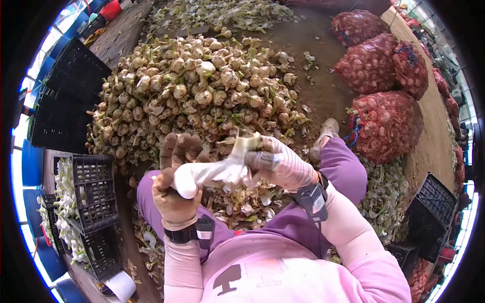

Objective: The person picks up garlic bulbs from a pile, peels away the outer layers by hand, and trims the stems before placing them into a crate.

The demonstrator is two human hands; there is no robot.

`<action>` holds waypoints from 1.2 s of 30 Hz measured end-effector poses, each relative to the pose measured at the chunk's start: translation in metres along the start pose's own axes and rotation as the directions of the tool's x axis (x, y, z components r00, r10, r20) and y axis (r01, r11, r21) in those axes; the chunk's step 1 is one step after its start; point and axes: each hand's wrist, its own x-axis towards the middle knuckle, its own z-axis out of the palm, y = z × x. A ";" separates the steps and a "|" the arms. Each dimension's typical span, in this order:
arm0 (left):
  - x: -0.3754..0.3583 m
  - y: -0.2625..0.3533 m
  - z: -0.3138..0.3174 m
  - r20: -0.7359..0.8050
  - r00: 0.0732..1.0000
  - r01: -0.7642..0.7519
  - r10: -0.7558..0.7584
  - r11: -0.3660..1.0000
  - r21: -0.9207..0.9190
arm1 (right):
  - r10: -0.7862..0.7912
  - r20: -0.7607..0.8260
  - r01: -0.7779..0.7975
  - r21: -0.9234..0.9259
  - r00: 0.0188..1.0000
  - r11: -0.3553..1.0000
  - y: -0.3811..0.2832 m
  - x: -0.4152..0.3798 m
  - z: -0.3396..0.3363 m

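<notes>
A white, smooth garlic bulb (186,181) rests in my left hand (175,189), the thumb against it and the gloved, dirt-stained fingers curled upward. From the bulb a strip of pale skin and stem (227,169) stretches to the right. My right hand (283,164), in a striped glove with grey fingertips, is closed on that skin and stem. Beyond both hands rises a large pile of unpeeled garlic bulbs (192,86), many with dirty skins and short green stems. Loose peelings (247,202) lie on the ground between my knees.
On the left, black crates (96,194) hold white peeled garlic (68,202); larger black crates (65,101) stand behind them. Red mesh sacks of garlic (386,126) line the right. A black crate (429,207) sits at lower right. More peelings (222,15) cover the far ground.
</notes>
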 end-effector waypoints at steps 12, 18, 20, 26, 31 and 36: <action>0.008 0.009 -0.012 -0.259 0.965 -0.111 0.039 0.957 -0.268 | -0.114 0.119 0.165 -0.728 0.986 0.666 0.002 0.010 0.004; 0.008 0.017 -0.035 -0.131 0.990 -0.091 0.057 0.958 -0.271 | -0.278 0.108 0.243 -0.822 0.954 0.515 -0.014 0.007 -0.003; 0.010 0.026 -0.051 -0.197 0.969 -0.184 0.150 0.968 -0.171 | -0.320 -0.052 0.235 -0.569 0.946 0.788 -0.007 0.008 -0.027; 0.000 0.004 -0.020 -0.335 0.942 -0.050 -0.030 0.972 -0.228 | -0.455 0.157 0.389 -0.789 0.876 0.475 0.017 0.022 0.019; -0.011 -0.031 -0.003 -0.433 0.893 0.109 -0.122 0.993 -0.054 | -0.484 0.156 0.405 -0.785 0.861 0.469 0.036 0.028 0.027; -0.012 -0.047 0.000 -0.365 0.931 0.100 -0.026 0.978 0.185 | -0.501 0.065 0.360 -0.775 0.863 0.520 0.040 0.036 0.019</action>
